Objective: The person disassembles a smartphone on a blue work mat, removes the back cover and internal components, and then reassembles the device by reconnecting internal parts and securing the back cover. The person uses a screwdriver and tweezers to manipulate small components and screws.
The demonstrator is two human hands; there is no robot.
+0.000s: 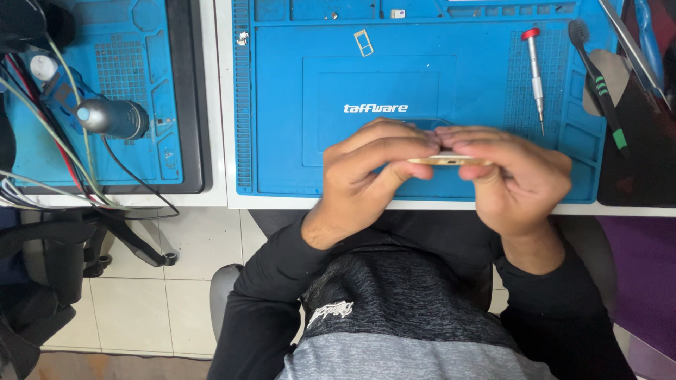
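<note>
Both hands are holding a thin gold-coloured smartphone (448, 160) edge-on above the near edge of the blue silicone repair mat (415, 84). The phone's long axis is running left to right, roughly parallel to the table's front edge, with one narrow side edge facing the camera; which end is the top cannot be told.

The left hand (370, 172) is gripping the phone's left end, fingers curled together over the top and the thumb pressing up from below. The right hand (514, 176) is clamping the right end the same way, fingers pressed together along the upper face and the thumb tucked beneath. The fingertips of the two hands are meeting near the phone's middle, so only a short strip of its edge is showing between them.

On the mat, well beyond the hands, a small gold SIM tray (363, 43) is lying. To the right, a precision screwdriver (535, 77) with a red cap is lying tip toward the person, and beside it a black brush with green bands (598, 84) is lying at a slant. On a second mat at the left, a grey cylindrical tool (113, 117) is resting among cables.
</note>
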